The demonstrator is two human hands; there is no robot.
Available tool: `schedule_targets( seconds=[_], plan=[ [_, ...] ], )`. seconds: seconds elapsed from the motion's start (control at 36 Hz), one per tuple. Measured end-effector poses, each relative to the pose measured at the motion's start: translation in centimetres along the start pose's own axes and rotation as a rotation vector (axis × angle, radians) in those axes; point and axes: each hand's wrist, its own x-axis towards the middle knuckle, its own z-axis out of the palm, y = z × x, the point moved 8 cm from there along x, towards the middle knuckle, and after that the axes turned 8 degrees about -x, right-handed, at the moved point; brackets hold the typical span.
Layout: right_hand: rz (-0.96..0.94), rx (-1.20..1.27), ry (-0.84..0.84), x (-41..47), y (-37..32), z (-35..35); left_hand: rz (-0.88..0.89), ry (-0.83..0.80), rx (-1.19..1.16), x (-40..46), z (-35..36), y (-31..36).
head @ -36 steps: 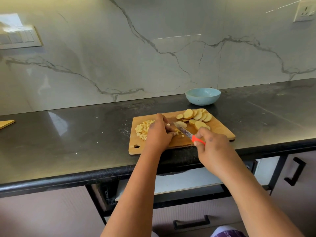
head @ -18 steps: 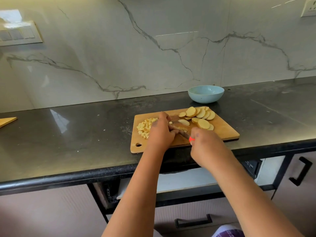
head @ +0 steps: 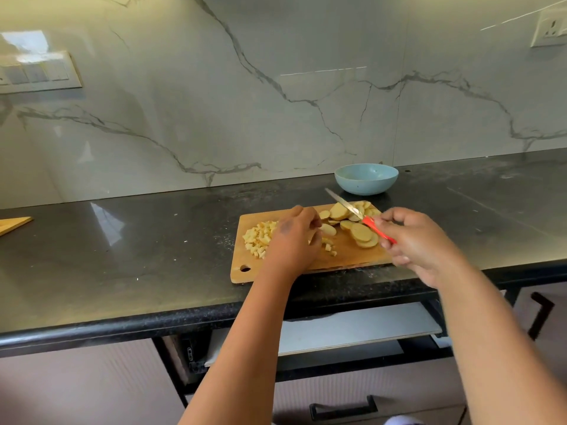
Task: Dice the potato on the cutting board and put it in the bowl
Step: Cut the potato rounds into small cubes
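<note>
Partly behind left hand (head: 291, 240): diced potato (head: 257, 237); knife (head: 352, 210) handle inside right hand (head: 414, 240).

We see a matt wooden cutting board (head: 346, 256) on our glossy, speckled black stone counter (head: 122, 240), backed by a polished white marble wall (head: 276, 102).

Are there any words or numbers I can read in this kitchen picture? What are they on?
There are none to read.
Round pale blue bowl: no writing shows.
Knife with the orange-red handle: no brand shows on blade or handle.
Rectangular wooden cutting board: plain wood.
White switch panel on the marble wall and white wall socket: any marks are too blurred to tell.
</note>
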Motion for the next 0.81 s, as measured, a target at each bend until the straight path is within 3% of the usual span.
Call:
schedule_targets(
  seconds=[0.14, 0.28, 0.42, 0.58, 0.72, 0.81],
  plan=[
    [-0.073, 0.121, 0.199, 2.6, -0.2, 2.0, -0.001, -0.312, 0.144, 0.6, 3.2, -0.2],
    [-0.231, -0.048, 0.431, 2.4, 0.5, 1.9, -0.009, -0.253, 0.345, 1.1, 2.7, -0.6],
    [-0.279, -0.063, 0.458, 2.4, 0.8, 1.8, -0.162, -0.222, 0.430, 2.1, 0.9, -3.0],
    [-0.317, -0.113, 0.461, 2.5, 0.7, 1.9, -0.287, -0.072, 0.268, 3.6, -2.0, -3.5],
    [-0.332, -0.104, 0.447, 2.6, 0.9, 2.0, -0.286, -0.211, 0.538, 4.6, -1.0, -2.1],
    [-0.335, -0.095, 0.444, 2.7, 0.8, 2.0, -0.257, -0.342, 0.507, 5.4, 1.3, -1.2]
  ],
)
